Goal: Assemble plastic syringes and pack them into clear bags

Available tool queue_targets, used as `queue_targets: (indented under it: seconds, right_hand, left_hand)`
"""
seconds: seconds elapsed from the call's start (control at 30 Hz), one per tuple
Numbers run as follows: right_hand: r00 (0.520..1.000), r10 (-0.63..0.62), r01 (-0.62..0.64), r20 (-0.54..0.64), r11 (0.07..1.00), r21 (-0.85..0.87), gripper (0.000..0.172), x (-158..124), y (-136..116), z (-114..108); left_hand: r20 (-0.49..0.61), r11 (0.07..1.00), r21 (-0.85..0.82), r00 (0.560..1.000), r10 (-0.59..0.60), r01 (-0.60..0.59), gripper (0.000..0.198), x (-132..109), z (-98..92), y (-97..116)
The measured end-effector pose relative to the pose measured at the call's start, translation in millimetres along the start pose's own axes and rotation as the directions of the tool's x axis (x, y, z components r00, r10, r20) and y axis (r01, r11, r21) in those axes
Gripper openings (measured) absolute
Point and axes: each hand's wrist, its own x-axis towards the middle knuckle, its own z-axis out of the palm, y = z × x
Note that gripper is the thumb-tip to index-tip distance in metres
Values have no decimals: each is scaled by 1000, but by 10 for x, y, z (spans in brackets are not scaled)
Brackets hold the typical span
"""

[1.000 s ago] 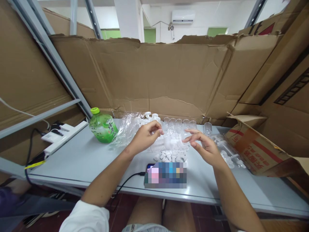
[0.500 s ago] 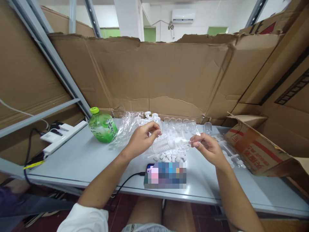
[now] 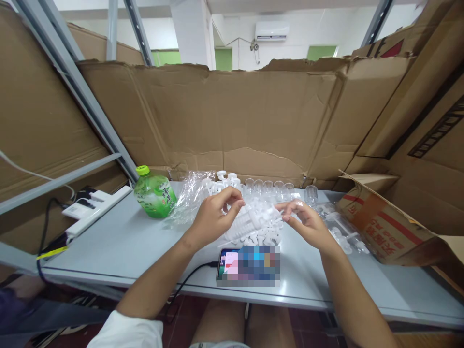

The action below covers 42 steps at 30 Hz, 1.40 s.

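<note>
Between my hands hangs a clear plastic bag (image 3: pixel 250 223) with a ridged, see-through plastic part and a white piece inside; glare blurs its outline. My left hand (image 3: pixel 217 212) is closed, thumb and forefinger pinched at the bag's upper left edge. At the bag's right end, my right hand (image 3: pixel 306 224) has its thumb and fingertips on the film, the other fingers loosely bent. Small white plastic pieces (image 3: pixel 263 238) lie in a heap beneath the bag, which hides some of them. Behind it are white plastic fittings (image 3: pixel 226 180) and a row of clear ridged cups (image 3: pixel 268 187).
A green drink bottle (image 3: pixel 155 195) stands on the left beside crumpled plastic film. A phone (image 3: pixel 226 263) with a black cable lies near the front edge. An open cardboard box (image 3: pixel 384 222) is on the right, by more clear parts (image 3: pixel 344 234). A power strip (image 3: pixel 97 210) runs along the left.
My right hand has moved slightly left, bringing the bag's right end closer to my left hand. The left hand stays almost in place. The camera view has shifted slightly.
</note>
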Motion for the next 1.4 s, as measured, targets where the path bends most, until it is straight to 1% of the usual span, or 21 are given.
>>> queue_targets:
  seconds: [0.07,0.17,0.27,0.33,0.4,0.47,0.57,0.6,0.63,0.7,0.77,0.87,1.03,1.1,1.13,1.2,1.27,1.3,1.33,1.4]
  right_hand:
    - [1000,-6,8,-28,996,85,13,-9,-13,15]
    - [997,-41,52,-68,984,168,15,-24,-38,45]
    - [992,-67,94,-103,954,285,17,-33,-31,84]
    - [991,-41,87,-126,919,386,19,-35,-12,113]
    - [992,12,46,-127,893,447,21,-36,-1,144]
    - [991,57,4,-119,888,459,21,-38,-8,181]
    - [985,72,6,-154,891,455,19,-41,-43,239]
    - [983,70,16,-170,889,457,19,-43,-55,255]
    - [981,68,25,-183,887,461,19,-45,-67,266]
    - [979,61,40,-197,881,471,21,-49,-84,275]
    - [978,45,59,-203,875,480,23,-56,-98,272]
    - [979,37,71,-203,863,501,27,-63,-126,263]
    - [981,68,51,-181,812,581,29,-57,-192,273]
    - [978,81,47,-192,810,584,31,-52,-200,270]
    - [974,90,46,-206,817,575,32,-51,-196,265]
    - [967,102,44,-235,837,546,32,-50,-174,251]
    - [963,98,49,-252,853,520,31,-50,-145,238]
    - [963,94,51,-254,857,513,30,-50,-132,234]
    - [963,91,52,-253,860,508,30,-50,-122,231]
    - [964,91,49,-248,862,504,32,-49,-110,232]
  left_hand:
    - [50,998,-26,997,-64,65,6,-3,14,1]
    - [118,984,-81,982,-149,159,6,-7,43,-7]
    - [171,973,-125,970,-172,195,6,-6,61,-20]
    - [231,964,-180,961,-151,194,3,0,61,-21]
    - [305,947,-250,945,-120,201,4,10,54,-1]
    - [376,934,-301,924,-69,192,17,23,48,44]
    - [443,927,-355,895,56,118,38,49,68,142]
    - [450,920,-376,890,75,112,41,59,87,171]
    - [449,910,-395,891,68,130,42,70,111,194]
    - [435,893,-406,901,1,195,40,93,165,219]
    - [422,902,-369,905,-51,223,30,114,212,217]
    - [424,931,-309,905,-48,194,14,130,248,187]
    - [428,942,-281,903,-46,181,18,122,250,130]
    - [467,930,-322,884,-8,179,23,131,236,94]
    - [502,911,-365,865,21,190,27,142,225,71]
    - [568,855,-459,820,72,243,38,171,198,17]
    - [602,807,-506,795,77,305,47,205,174,-35]
    - [604,800,-508,794,67,319,47,220,166,-55]
    - [604,802,-504,794,62,321,44,235,161,-68]
    - [611,810,-505,786,92,298,29,260,159,-77]
